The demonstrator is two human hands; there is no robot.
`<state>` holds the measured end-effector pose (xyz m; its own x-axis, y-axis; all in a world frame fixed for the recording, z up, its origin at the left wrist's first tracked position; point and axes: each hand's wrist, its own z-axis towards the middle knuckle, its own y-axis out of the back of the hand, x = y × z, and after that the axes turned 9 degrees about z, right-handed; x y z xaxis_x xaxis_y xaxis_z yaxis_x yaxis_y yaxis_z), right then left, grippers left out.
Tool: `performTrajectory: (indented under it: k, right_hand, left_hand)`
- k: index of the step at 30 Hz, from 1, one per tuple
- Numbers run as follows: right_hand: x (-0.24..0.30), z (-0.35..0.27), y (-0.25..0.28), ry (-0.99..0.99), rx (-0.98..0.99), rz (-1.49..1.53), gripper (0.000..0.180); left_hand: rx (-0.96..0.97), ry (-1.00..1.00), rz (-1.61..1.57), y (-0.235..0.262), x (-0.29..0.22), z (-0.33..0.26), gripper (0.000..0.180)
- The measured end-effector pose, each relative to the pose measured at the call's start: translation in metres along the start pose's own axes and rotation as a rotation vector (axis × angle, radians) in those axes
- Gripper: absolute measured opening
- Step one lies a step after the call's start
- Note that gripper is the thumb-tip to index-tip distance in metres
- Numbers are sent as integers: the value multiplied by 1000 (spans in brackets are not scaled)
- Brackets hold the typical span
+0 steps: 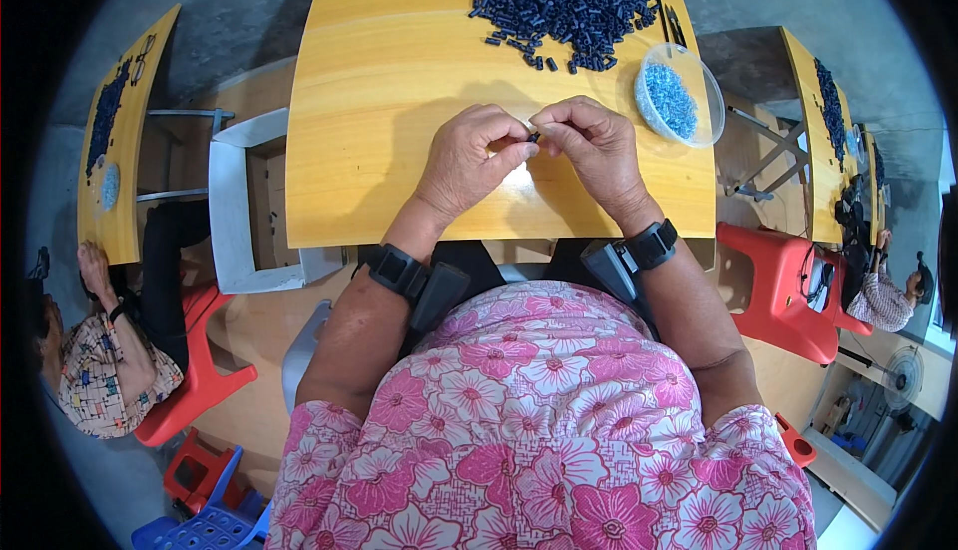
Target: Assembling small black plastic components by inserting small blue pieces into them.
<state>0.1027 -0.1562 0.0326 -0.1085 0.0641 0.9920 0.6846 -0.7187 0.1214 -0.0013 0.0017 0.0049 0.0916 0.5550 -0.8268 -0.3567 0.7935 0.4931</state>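
My left hand (pixel 469 156) and my right hand (pixel 594 146) meet fingertip to fingertip over the yellow wooden table (pixel 379 101). Between the fingertips sits one small dark blue piece (pixel 534 136), pinched from both sides. A large heap of the same dark blue pieces (pixel 564 1) lies at the far side of the table. To the right of my right hand stands a clear round plastic bowl (pixel 681 94) holding small light blue bits. Both wrists carry black strapped devices.
A white open box (pixel 244 201) stands left of the table. Red plastic stools (pixel 783 290) stand on either side. A person sits at another yellow table (pixel 120 131) on the left, another person at a table (pixel 823 121) on the right. A blue crate (pixel 205 525) is at lower left.
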Motion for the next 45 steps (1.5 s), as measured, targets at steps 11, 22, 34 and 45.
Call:
performTrajectory:
  k: [11,22,34,45]
  right_hand:
    - [0,-4,-4,94,-40,-124,9]
    - [-3,-3,-8,14,-65,14,9]
    - [-7,-3,-7,152,-39,-161,9]
    - [-2,3,-4,173,-15,-235,6]
  left_hand:
    - [-20,-32,61,-1,-1,0,9]
    - [-2,39,9,-2,3,-1,7]
    - [-6,50,60,-2,0,0,10]
    - [-16,41,65,-2,1,1,10]
